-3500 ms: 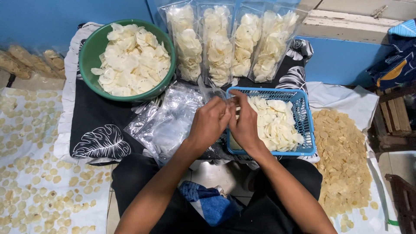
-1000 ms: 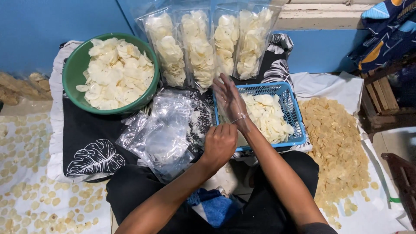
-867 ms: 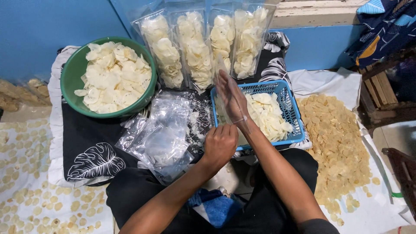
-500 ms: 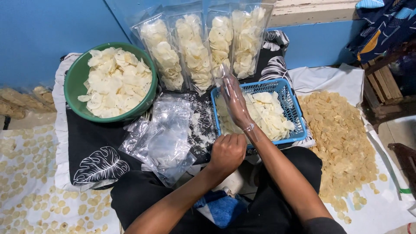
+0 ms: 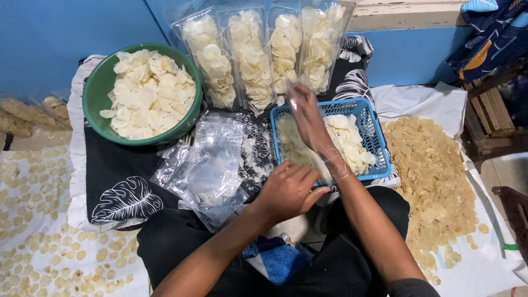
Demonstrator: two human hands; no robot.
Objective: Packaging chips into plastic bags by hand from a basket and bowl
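Clear plastic bag [image 5: 308,143] sleeves the right hand [image 5: 309,124], fingers straight, over the blue mesh basket [image 5: 374,137] of pale chips. Left hand [image 5: 286,190] pinches the bag's mouth. Four filled bags [image 5: 258,55] behind, one green bowl [image 5: 96,93].

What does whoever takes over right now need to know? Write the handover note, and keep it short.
Right hand: flat and open, pushed inside an empty clear bag over the blue basket.
Left hand: gripping that bag's mouth at the right wrist.
Done: four filled bags lean on the blue wall.
Left: white chips in the basket and in the green bowl; a pile of empty bags lies between them.
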